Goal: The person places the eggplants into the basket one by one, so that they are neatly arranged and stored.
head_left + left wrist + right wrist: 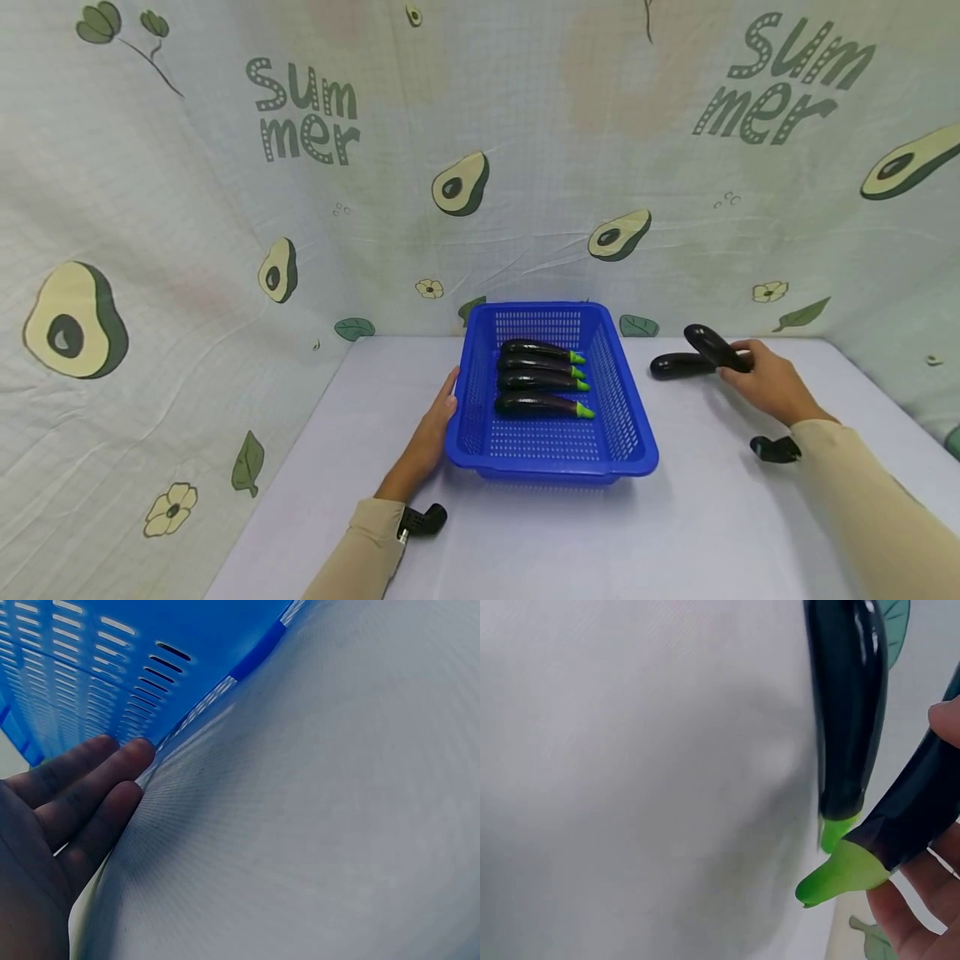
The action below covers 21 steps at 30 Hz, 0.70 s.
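Note:
A blue plastic basket (555, 463) with slotted walls stands mid-table, and several dark eggplants (536, 381) with green stem ends lie in a column inside it. My left hand (431, 425) rests along the basket's left side; in the left wrist view its fingers (112, 772) lie nearly straight against the slotted wall. To the right of the basket, my right hand (772, 383) grips one eggplant (708, 343) between thumb and fingers, tilted above the table. Another eggplant (675, 366) lies on the table just behind it; the right wrist view shows its green stem end (838, 832).
The white tabletop (525, 542) runs back to a hanging cloth (525, 167) printed with avocados, leaves and lettering. The cloth also hangs along the left and right sides. Black wrist cameras (423, 520) project from both sleeves.

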{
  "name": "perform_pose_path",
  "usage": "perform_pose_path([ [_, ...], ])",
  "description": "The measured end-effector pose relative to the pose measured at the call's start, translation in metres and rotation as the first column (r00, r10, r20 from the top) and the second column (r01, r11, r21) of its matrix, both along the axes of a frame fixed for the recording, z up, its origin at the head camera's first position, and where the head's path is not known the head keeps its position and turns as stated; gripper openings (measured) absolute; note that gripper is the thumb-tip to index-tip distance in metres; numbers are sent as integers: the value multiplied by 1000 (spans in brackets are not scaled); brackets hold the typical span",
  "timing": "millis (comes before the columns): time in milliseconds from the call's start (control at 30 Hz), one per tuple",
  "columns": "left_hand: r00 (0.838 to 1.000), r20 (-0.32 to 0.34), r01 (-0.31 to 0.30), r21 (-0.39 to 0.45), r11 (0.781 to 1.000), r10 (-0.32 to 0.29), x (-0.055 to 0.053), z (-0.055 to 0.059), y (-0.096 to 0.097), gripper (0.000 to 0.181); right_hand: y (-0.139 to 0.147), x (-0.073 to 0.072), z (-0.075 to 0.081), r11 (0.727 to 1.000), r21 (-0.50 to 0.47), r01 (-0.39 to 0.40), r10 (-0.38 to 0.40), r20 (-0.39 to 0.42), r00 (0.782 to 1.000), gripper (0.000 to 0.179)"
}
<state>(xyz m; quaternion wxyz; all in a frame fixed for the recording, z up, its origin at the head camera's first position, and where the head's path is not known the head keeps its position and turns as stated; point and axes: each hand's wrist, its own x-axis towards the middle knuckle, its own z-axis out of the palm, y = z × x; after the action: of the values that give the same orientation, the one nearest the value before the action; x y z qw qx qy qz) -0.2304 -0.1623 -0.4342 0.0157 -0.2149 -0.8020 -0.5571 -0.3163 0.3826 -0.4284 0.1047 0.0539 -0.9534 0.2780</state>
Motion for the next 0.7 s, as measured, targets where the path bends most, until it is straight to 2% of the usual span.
perform_pose_path([
  [167, 1000, 4, -4, -1, 1000, 4, 2, 2, 1, 55, -10, 2, 7, 999, -42, 2, -2, -16, 1000, 67],
  [433, 1000, 4, -9, 0, 1000, 9, 0, 1, 1, 54, -23, 2, 17, 995, -97, 0, 1, 18, 1000, 76],
  [700, 999, -5, -44, 51, 998, 44, -6, -13, 3, 55, -29, -1, 19, 995, -94, 21, -20, 20, 1000, 83],
])
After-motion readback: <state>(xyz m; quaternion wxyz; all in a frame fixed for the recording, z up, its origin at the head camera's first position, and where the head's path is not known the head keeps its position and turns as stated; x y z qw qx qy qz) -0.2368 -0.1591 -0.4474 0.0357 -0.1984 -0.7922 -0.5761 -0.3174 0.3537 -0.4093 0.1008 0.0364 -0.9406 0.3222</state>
